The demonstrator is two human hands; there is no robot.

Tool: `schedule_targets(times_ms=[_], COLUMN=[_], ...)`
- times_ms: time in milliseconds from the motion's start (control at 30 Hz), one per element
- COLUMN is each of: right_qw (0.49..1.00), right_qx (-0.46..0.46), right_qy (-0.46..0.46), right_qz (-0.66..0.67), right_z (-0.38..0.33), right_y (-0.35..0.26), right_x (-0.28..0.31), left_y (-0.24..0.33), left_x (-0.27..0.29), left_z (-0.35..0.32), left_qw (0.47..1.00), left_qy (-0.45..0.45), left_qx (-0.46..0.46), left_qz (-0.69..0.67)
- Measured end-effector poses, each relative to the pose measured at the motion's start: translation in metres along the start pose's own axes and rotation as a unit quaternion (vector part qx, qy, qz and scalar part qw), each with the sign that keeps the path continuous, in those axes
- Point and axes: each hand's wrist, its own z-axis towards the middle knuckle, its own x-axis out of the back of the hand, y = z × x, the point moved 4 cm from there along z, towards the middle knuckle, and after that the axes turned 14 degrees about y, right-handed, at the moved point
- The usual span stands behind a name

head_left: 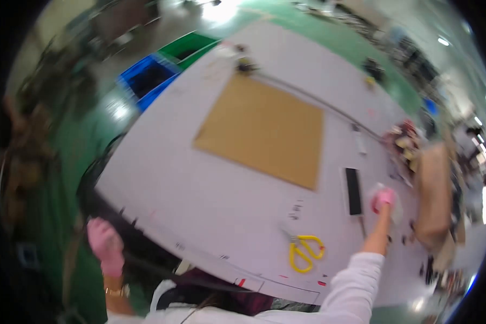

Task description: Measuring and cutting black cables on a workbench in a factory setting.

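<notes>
While the left hand hangs off-table, the right hand touches a clear bag.

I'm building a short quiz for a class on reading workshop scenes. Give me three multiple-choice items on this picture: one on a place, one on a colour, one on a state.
1. Where do the scissors lie?
A. on the cardboard sheet
B. on the table, near its front edge
C. in the blue bin

2. What colour are the scissor handles?
A. yellow
B. red
C. black

3. What is the right hand doing?
A. holding the scissors
B. resting on a pale sheet at the table's right side
C. hanging off the table

Key: 1 B, they lie on the bare white table, apart from the cardboard; 2 A, both loops are yellow; 3 B, the pink-gloved hand sits on the pale sheet, far from the scissors.
</notes>
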Motion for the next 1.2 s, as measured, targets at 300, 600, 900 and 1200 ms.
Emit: schedule_targets(times_ms=[300,600,900,1200], right_qw=[0.718,0.695,0.577,0.534], right_qx=[0.113,0.632,0.801,0.794], right_qy=[0.527,0.253,0.088,0.239], right_qz=[0.441,0.232,0.134,0.166], right_z=[-0.095,-0.377,-0.448,-0.463], right_y=[-0.038,-0.356,-0.489,-0.671], right_x=[0.150,0.076,0.115,0.130], left_y=[0.036,0.019,0.004,0.012], left_x=[0.020,-0.037,-0.049,-0.030], left_z=[0.022,0.008,-0.010,-0.020], left_qw=[0.994,0.978,0.964,0.962], left_qy=[-0.030,-0.042,-0.061,-0.079], left_qx=[-0.004,0.000,0.013,0.046], left_qz=[-0.107,-0.203,-0.258,-0.257])
